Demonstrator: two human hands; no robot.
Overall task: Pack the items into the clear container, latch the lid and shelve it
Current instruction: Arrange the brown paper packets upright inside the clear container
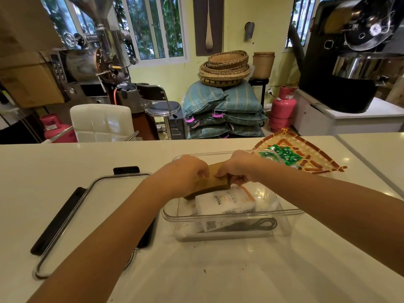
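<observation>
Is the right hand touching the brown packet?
Touching. The head view shows the right hand pinching the brown packet's far end above the clear container.

baskets [225,67] stacked on sacks [225,110] | pink cylinder [282,108] seen just right of sacks | stool [162,107] beside white chair [101,122] | steel roaster [96,51] seen far left | black roaster [354,55] set on white cabinet [349,119]

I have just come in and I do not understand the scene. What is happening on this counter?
A person is packing a clear container. The left hand and right hand together hold a brown packet over it. A white packet already lies inside. The lid lies beside the container, still off, and green packets wait on a woven tray.
</observation>
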